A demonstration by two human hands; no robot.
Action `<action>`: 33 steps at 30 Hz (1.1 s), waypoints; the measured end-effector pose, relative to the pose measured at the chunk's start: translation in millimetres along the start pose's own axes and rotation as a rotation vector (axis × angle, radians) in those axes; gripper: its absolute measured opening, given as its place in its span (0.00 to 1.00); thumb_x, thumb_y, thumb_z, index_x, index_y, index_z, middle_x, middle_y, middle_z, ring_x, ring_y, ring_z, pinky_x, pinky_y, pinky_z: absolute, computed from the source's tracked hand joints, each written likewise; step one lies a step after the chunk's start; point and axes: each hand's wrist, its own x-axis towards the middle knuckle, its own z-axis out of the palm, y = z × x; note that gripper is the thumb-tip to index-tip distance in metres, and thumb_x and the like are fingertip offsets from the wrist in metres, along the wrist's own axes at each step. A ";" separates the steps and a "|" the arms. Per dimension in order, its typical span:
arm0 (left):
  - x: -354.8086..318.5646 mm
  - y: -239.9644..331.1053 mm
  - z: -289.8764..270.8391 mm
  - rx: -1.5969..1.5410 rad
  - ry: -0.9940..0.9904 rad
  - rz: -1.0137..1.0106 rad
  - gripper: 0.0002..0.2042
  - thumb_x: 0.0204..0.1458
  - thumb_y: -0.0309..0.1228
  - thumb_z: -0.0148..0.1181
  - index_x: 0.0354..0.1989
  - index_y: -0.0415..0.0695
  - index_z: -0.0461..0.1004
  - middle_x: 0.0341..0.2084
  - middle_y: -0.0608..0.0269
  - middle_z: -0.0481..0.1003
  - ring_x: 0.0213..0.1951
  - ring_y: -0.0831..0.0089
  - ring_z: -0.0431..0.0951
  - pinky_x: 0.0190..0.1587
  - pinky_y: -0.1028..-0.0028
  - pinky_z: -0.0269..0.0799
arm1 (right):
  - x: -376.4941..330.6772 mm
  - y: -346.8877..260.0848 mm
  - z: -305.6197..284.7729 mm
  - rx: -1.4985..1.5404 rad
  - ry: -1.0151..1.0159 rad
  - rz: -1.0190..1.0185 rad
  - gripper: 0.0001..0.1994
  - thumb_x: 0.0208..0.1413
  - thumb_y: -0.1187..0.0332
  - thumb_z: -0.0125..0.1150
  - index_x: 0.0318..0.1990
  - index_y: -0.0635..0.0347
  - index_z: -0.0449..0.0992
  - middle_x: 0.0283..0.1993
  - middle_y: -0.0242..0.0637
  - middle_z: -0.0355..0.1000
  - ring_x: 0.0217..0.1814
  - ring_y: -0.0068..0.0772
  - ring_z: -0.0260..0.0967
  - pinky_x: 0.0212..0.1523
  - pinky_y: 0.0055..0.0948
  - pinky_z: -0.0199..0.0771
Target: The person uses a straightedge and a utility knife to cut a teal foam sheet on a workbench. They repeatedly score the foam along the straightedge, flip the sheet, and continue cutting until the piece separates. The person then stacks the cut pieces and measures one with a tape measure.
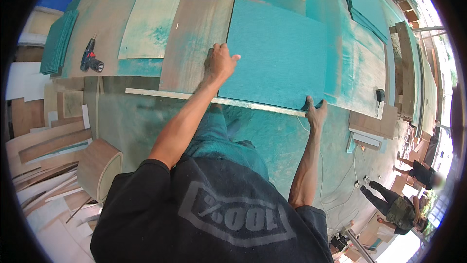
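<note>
A flat teal board (277, 54) lies on the dusty worktable (146, 34) in front of me, its near edge along a pale wooden strip (253, 105). My left hand (224, 62) is at the board's left edge, thumb over the top face and the other fingers curled at the side. At the near right corner, my right hand (316, 111) grips the board between thumb and fingers. The undersides of both grips are hidden.
A cordless drill (91, 58) and a stack of teal panels (59, 43) sit at the left. More teal boards (362, 2) lie far right, with a small black tool (380, 95) near the table's right edge. Cables (335, 197) cross the floor; two people (401, 209) are at the lower right.
</note>
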 end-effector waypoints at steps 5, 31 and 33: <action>0.3 0.4 4.7 -0.036 0.051 0.027 0.32 0.58 0.44 0.70 0.63 0.32 0.70 0.55 0.45 0.73 0.57 0.50 0.77 0.56 0.54 0.77 | -5.6 -6.7 1.5 0.029 0.054 0.004 0.43 0.55 0.46 0.74 0.65 0.77 0.68 0.59 0.63 0.75 0.62 0.59 0.73 0.63 0.48 0.71; -10.4 10.6 3.5 0.060 -0.013 0.128 0.25 0.60 0.35 0.67 0.61 0.34 0.69 0.51 0.38 0.71 0.52 0.43 0.76 0.52 0.52 0.77 | -16.1 -22.7 -8.6 -0.345 0.092 0.120 0.38 0.52 0.45 0.69 0.63 0.65 0.71 0.60 0.60 0.73 0.64 0.58 0.70 0.62 0.51 0.69; -5.7 7.5 9.1 0.193 0.035 0.251 0.29 0.62 0.37 0.65 0.68 0.36 0.66 0.56 0.35 0.69 0.58 0.42 0.73 0.57 0.52 0.76 | -24.2 -38.9 -9.0 -0.411 0.201 -0.095 0.38 0.53 0.45 0.70 0.64 0.64 0.72 0.64 0.57 0.70 0.68 0.56 0.67 0.66 0.53 0.64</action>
